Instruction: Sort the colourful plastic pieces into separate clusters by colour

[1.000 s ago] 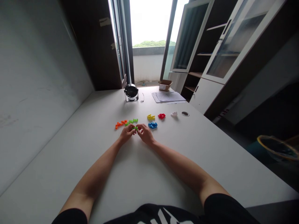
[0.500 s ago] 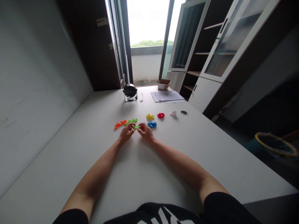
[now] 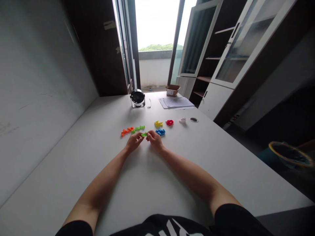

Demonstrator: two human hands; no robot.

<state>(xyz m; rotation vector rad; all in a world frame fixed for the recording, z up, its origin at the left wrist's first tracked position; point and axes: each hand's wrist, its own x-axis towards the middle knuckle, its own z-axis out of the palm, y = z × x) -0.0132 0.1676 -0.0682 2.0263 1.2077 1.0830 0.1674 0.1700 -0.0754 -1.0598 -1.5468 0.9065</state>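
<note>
A small light-green plastic piece point(image 3: 144, 134) is held between my two hands, just above the white table. Its kind is too small to make out. My left hand point(image 3: 134, 142) pinches its left end. The fingertips of my right hand point(image 3: 155, 141) close on the right end. Right behind my left hand lie more green pieces point(image 3: 139, 127), with a row of orange pieces point(image 3: 127, 131) to their left. A cluster of blue pieces point(image 3: 160, 132) sits close beside my right hand. Fingers partly hide the held piece.
Farther back are yellow pieces point(image 3: 158, 124), red pieces point(image 3: 169, 122) and white pieces point(image 3: 182, 120), then a round cable hole point(image 3: 194, 120). A small black fan-like device point(image 3: 137, 98), papers point(image 3: 176, 102) and a cardboard box point(image 3: 173, 90) stand at the far end. A wall borders the left.
The green piece has been turned between my fingers: its open, frame-like side showed before, and a more solid side shows now. Both hands stay in nearly the same place.
</note>
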